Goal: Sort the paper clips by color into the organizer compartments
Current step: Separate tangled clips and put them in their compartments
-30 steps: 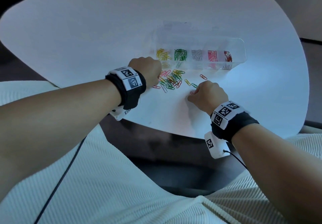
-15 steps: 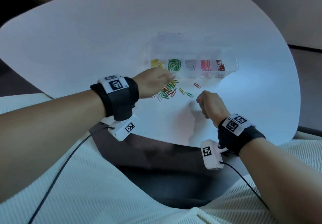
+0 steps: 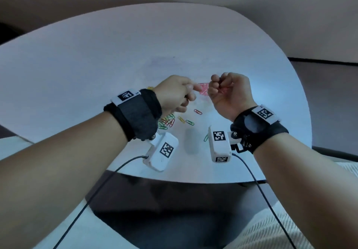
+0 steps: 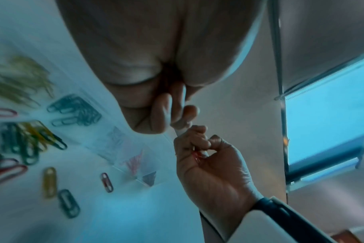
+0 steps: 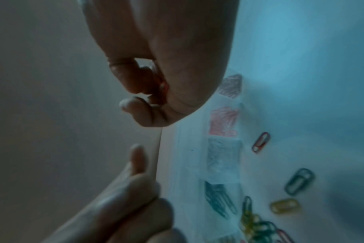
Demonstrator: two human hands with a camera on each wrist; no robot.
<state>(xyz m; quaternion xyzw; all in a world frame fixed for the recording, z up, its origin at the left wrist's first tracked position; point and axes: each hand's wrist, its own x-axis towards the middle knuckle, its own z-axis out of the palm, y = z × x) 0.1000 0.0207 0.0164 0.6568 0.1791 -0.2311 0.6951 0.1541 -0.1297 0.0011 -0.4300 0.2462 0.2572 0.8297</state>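
My right hand curls its fingers round red clips. My left hand pokes one finger at them. More clips (many colors) lie on the table below, near the box.

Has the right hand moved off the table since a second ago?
Yes. The right hand has lifted from the table near the loose clips and now sits over the organizer's pink compartment, pinching red clips.

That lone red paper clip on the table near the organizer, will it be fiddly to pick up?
Probably. The red paper clip is thin bent wire lying flat on the smooth white table, so it may slide before fingertips catch it. It looks light and stiff, unlikely to roll.
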